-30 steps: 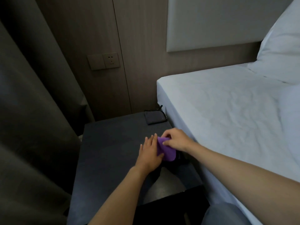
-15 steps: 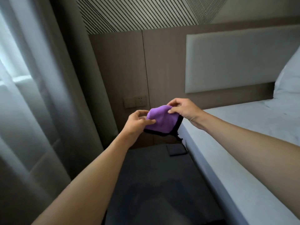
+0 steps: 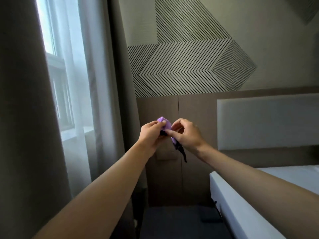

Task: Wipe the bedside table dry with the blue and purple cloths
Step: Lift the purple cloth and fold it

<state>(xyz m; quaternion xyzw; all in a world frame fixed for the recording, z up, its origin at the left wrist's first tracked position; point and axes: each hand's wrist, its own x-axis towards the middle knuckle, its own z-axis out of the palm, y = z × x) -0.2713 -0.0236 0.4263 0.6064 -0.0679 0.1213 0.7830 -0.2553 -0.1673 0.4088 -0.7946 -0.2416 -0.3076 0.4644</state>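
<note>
Both hands hold the purple cloth (image 3: 167, 125) bunched up in the air in front of the wooden wall panel. My left hand (image 3: 151, 133) pinches its upper left part between thumb and fingers. My right hand (image 3: 185, 133) pinches its right side, and the cloth's black edging (image 3: 181, 150) dangles below that hand. The dark bedside table (image 3: 172, 221) lies far below at the bottom of the view, between the curtain and the bed. No blue cloth is in view.
A white bed (image 3: 259, 195) runs along the right, with a padded headboard (image 3: 267, 121) above it. Grey curtains (image 3: 25, 118) and a window (image 3: 51, 66) fill the left. A small dark object (image 3: 211, 219) lies at the table's far right corner.
Both hands lifted the purple cloth off the table and raised it high. They have drawn closer together and the cloth is more bunched. The view has tilted up towards the wall.
</note>
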